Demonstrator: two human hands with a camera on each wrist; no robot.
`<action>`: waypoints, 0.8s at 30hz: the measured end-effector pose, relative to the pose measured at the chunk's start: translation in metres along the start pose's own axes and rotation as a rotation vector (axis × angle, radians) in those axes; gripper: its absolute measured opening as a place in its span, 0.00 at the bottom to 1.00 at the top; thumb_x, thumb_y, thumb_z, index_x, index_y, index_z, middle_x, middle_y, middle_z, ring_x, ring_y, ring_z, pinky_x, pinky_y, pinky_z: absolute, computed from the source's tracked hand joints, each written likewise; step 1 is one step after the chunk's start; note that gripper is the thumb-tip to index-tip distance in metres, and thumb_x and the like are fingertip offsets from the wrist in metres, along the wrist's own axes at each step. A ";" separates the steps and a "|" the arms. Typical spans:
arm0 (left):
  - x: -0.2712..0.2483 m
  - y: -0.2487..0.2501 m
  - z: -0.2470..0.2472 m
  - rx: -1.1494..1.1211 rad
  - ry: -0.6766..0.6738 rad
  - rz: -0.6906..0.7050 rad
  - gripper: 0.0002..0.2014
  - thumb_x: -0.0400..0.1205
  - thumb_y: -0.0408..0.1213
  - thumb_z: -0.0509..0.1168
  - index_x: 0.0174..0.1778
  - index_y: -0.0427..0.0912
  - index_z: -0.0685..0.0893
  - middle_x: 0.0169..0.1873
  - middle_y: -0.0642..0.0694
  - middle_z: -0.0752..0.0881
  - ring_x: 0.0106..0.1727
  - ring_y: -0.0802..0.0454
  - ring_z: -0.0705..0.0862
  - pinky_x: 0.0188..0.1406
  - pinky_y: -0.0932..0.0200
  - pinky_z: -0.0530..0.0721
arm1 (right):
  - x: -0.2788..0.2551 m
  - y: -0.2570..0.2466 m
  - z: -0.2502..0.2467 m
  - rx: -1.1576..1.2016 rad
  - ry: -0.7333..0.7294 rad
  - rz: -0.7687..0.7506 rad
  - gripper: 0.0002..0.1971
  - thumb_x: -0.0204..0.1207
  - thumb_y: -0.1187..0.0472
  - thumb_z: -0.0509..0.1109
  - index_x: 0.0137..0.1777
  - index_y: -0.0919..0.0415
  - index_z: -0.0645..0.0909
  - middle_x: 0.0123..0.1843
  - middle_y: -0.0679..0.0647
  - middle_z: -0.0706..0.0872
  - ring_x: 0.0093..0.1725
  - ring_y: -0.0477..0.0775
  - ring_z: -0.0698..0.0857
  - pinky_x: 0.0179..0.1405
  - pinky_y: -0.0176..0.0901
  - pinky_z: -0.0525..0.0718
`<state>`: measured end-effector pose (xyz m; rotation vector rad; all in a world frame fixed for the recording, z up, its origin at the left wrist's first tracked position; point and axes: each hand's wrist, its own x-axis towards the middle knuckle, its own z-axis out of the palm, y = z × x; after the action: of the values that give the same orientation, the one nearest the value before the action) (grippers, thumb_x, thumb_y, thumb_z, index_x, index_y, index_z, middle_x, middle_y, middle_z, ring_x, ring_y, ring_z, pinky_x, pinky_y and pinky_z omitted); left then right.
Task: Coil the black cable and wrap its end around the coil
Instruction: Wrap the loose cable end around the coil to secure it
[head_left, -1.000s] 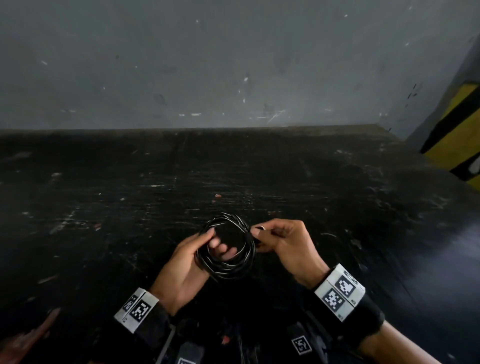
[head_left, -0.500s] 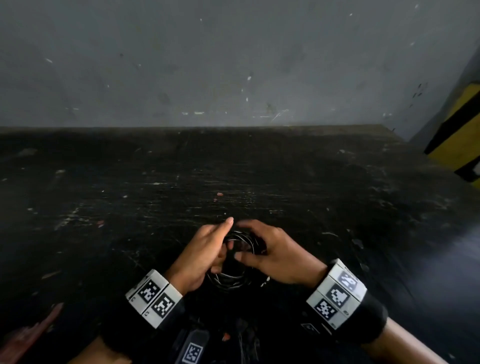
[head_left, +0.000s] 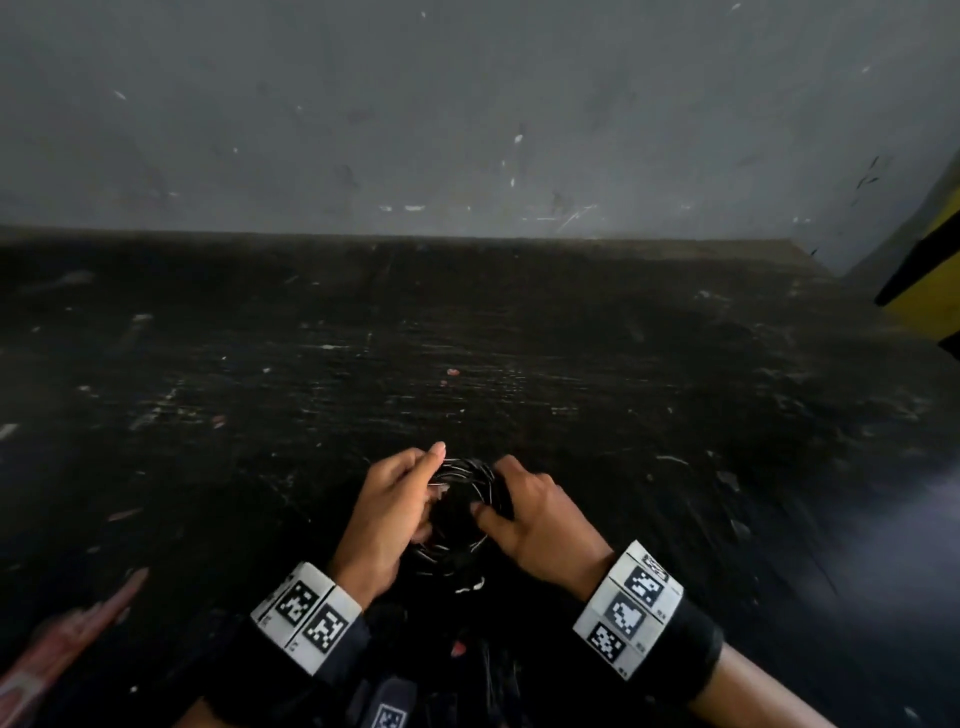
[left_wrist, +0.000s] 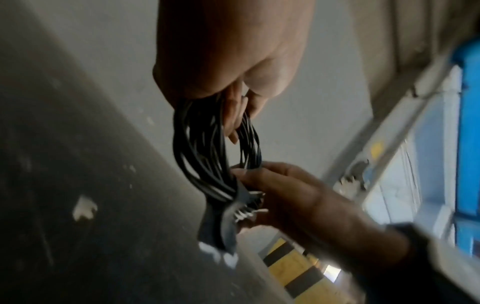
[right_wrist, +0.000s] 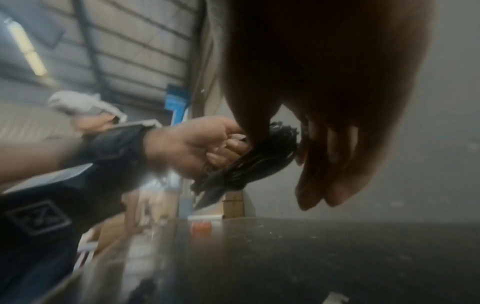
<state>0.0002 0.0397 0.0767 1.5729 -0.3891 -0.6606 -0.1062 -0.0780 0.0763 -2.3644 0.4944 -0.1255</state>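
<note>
The black cable (head_left: 464, 474) is wound into a small coil, held just above the dark table (head_left: 519, 364) near its front edge. My left hand (head_left: 434, 486) grips the coil's left side with fingers curled through the loop. On the right side my right hand (head_left: 488, 501) pinches the strands, thumb inside the loop and fingers outside. In the left wrist view the coil (left_wrist: 202, 156) hangs from my left hand (left_wrist: 233, 123), and my right hand (left_wrist: 249, 174) pinches its lower part by a dark plug (left_wrist: 221, 224). The right wrist view shows the bundle (right_wrist: 257, 164) between both hands.
The table is black and scratched, with a grey wall (head_left: 467, 130) right behind it. A yellow and black striped post (head_left: 930, 280) stands at the far right. A blurred reddish object (head_left: 67, 644) lies at the lower left edge. Dark gear with a marker (head_left: 387, 714) sits below my wrists.
Both hands have drawn closer together and nearer to me. The coil, earlier held wide and flat toward the camera, is now squeezed between them, and my right thumb has gone inside the loop.
</note>
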 end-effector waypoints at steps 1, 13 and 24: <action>-0.001 -0.002 -0.002 0.058 -0.005 -0.002 0.18 0.81 0.48 0.65 0.31 0.38 0.78 0.25 0.43 0.75 0.26 0.52 0.76 0.22 0.62 0.69 | 0.000 -0.004 0.001 -0.099 -0.027 -0.038 0.15 0.78 0.49 0.63 0.59 0.56 0.70 0.51 0.58 0.87 0.49 0.60 0.87 0.50 0.57 0.85; -0.044 -0.029 -0.060 -0.197 0.123 -0.155 0.16 0.80 0.42 0.65 0.28 0.38 0.81 0.19 0.41 0.78 0.18 0.51 0.78 0.23 0.59 0.82 | 0.012 -0.044 0.065 -0.351 -0.140 -0.122 0.15 0.84 0.52 0.53 0.58 0.64 0.71 0.55 0.67 0.86 0.55 0.71 0.84 0.49 0.55 0.80; -0.092 -0.041 -0.176 -0.160 0.760 -0.155 0.09 0.81 0.39 0.64 0.52 0.48 0.88 0.09 0.57 0.66 0.11 0.63 0.65 0.10 0.72 0.63 | 0.050 -0.086 0.133 0.184 -0.470 -0.252 0.19 0.76 0.40 0.63 0.50 0.54 0.83 0.40 0.56 0.90 0.42 0.53 0.89 0.48 0.56 0.87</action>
<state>0.0328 0.2385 0.0552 1.5823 0.3460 -0.1654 -0.0027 0.0448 0.0317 -2.1683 -0.0400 0.2565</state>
